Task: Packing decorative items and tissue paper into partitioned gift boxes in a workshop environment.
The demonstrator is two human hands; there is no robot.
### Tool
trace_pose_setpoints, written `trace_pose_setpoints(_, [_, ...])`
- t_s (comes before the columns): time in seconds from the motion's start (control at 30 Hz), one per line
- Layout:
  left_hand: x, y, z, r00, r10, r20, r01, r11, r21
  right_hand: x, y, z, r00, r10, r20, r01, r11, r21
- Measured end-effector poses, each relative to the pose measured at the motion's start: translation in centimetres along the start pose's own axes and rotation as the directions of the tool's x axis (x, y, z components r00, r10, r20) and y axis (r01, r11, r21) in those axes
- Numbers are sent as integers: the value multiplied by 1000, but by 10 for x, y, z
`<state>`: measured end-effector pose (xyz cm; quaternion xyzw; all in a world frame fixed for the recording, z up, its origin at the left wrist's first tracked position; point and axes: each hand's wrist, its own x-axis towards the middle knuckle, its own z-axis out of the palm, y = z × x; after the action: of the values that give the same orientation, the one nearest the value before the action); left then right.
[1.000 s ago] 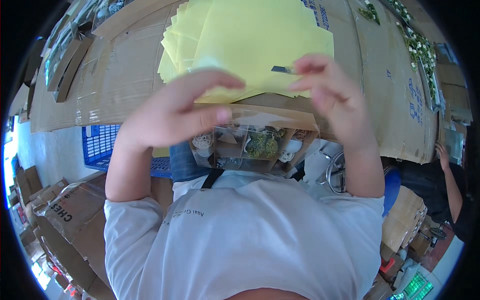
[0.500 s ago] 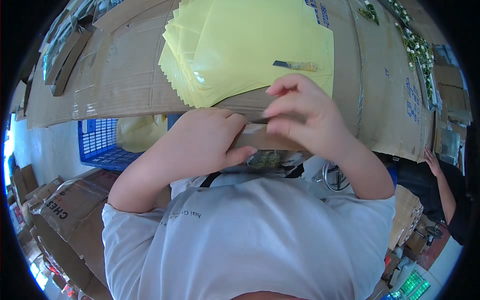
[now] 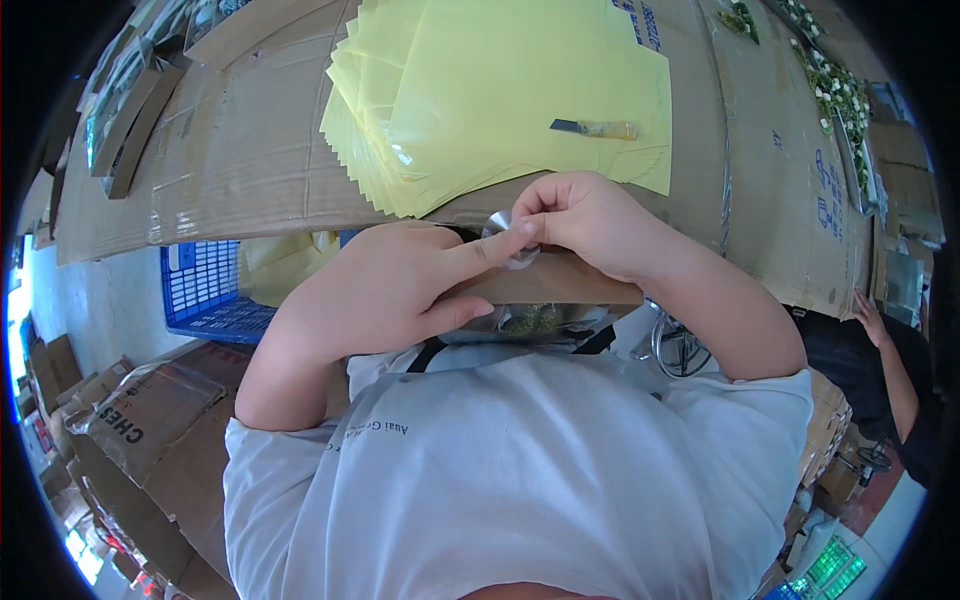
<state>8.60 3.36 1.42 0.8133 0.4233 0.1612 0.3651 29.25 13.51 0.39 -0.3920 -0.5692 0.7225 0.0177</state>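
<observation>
Small clear round plastic sticker (image 3: 503, 240) pinched between closed right hand (image 3: 590, 222) fingertips, left hand (image 3: 385, 290) forefinger pressing its edge.

We have one head-worn fisheye view. It looks steeply down from close above our chest, over both hands (image 3: 480, 265) to the cardboard-covered desk (image 3: 250, 170) ahead. Straight edges bend toward the dark circular rim.

Both hands (image 3: 480, 270) together, fingers (image 3: 520, 232) seemingly pinching.

Pale yellow sheets (image 3: 500, 90), brown cardboard (image 3: 240, 170), blue crate (image 3: 205, 290), white shirt (image 3: 520, 470)
</observation>
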Motion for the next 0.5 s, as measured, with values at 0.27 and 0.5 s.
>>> trace_pose_setpoints(0.27, [4, 2, -1, 997, -24, 79, 16, 995, 97, 0, 0, 2, 995, 37, -87, -55, 976, -213])
trace_pose_setpoints(0.5, [4, 1, 2, 996, -13, 83, 0, 988, 154, -2, 10, 1, 981, -54, -185, -3, 956, -295])
